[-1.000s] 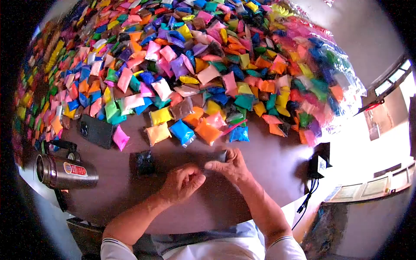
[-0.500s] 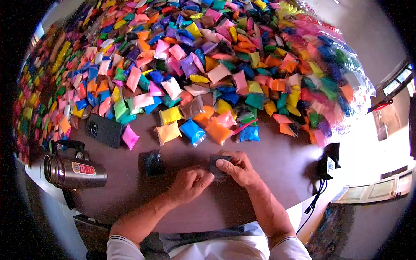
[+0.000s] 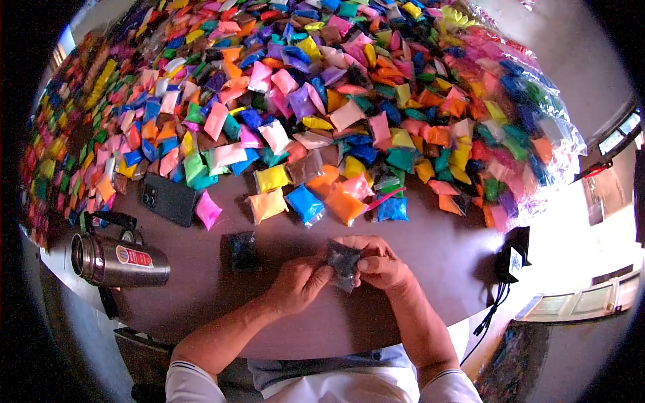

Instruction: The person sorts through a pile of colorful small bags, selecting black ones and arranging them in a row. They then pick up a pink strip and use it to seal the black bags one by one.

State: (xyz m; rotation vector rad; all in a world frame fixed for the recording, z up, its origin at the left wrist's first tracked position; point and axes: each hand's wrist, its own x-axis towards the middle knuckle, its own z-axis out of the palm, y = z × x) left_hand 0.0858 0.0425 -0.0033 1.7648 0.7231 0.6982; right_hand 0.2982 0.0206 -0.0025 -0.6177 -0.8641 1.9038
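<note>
Between my two hands is a small black packet [image 3: 343, 263], its clear wrapper edge hanging low. My left hand [image 3: 300, 283] pinches its left side with thumb and fingers. On the other side, my right hand [image 3: 381, 264] grips the packet's right edge, fingers curled behind it. Another black packet [image 3: 242, 251] lies flat on the table to the left of my hands. Just beyond them lie an orange packet [image 3: 347, 204], a blue packet [image 3: 306, 203] and a pale orange packet [image 3: 267, 205].
A huge heap of colourful packets [image 3: 295, 101] covers the table's far side. On the left are a steel flask [image 3: 127, 260], a black phone [image 3: 169, 200] and a pink packet [image 3: 208, 210]. A black box with cables [image 3: 512, 258] stands at the right edge of the brown table [image 3: 282, 336].
My right thumb has moved off the packet's face to its right edge, so more of the black packet shows. The view has shifted slightly.
</note>
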